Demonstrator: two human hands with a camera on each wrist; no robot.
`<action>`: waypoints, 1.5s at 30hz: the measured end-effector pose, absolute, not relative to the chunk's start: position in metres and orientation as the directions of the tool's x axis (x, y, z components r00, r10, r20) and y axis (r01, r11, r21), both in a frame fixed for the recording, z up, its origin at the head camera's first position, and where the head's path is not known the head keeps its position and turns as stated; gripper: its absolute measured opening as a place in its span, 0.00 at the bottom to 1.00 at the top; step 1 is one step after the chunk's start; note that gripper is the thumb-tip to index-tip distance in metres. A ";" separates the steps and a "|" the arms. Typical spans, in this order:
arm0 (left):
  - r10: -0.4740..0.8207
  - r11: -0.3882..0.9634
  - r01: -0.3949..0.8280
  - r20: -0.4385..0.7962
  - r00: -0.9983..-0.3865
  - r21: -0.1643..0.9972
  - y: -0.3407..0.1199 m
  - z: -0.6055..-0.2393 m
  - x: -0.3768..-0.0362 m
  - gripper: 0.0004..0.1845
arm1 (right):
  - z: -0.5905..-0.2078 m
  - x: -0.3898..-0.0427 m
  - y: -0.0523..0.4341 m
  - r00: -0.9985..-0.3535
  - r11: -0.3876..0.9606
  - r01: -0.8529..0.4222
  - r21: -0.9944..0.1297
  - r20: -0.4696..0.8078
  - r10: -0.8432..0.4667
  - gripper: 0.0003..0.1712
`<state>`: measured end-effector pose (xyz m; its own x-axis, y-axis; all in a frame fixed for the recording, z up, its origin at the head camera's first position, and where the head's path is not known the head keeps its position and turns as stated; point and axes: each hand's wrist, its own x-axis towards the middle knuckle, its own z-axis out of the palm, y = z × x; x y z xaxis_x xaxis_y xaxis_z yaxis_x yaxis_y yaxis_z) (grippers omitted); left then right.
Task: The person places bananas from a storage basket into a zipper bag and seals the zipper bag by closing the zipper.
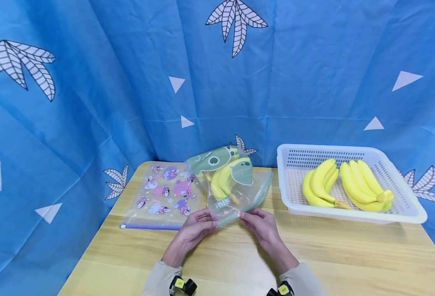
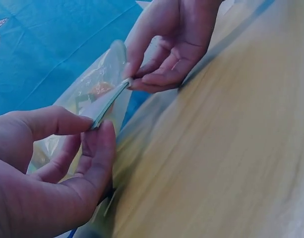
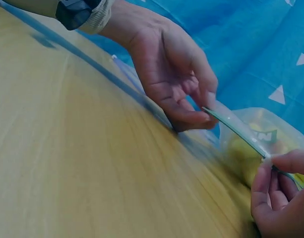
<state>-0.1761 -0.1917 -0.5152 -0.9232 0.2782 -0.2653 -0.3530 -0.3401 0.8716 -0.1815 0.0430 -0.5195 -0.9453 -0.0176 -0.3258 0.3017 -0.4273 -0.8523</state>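
Observation:
A clear zip bag (image 1: 252, 195) with green cartoon prints lies in the middle of the table, its green-edged mouth toward me. Inside it is a bunch of yellow bananas (image 1: 221, 181), partly covered by the prints. My left hand (image 1: 199, 225) pinches the left end of the mouth between thumb and fingers. Farther right along the same edge, my right hand (image 1: 262, 227) pinches the zip at a small whitish piece. In the left wrist view the green zip strip (image 2: 109, 105) runs taut between both hands, its edges together there.
To the left lies a flat clear bag (image 1: 171, 211) with pink and purple cartoon prints and a purple zip. A white plastic basket (image 1: 350, 149) at the right holds two banana bunches (image 1: 363, 183). Blue curtain (image 1: 299, 82) hangs behind the wooden table (image 1: 225, 263).

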 end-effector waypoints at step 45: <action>0.201 -0.203 -0.295 -0.255 -0.946 0.934 -0.208 -0.504 -0.177 0.13 | -0.517 -0.190 0.067 -0.941 -0.412 0.338 -0.846 -0.315 -0.126 0.07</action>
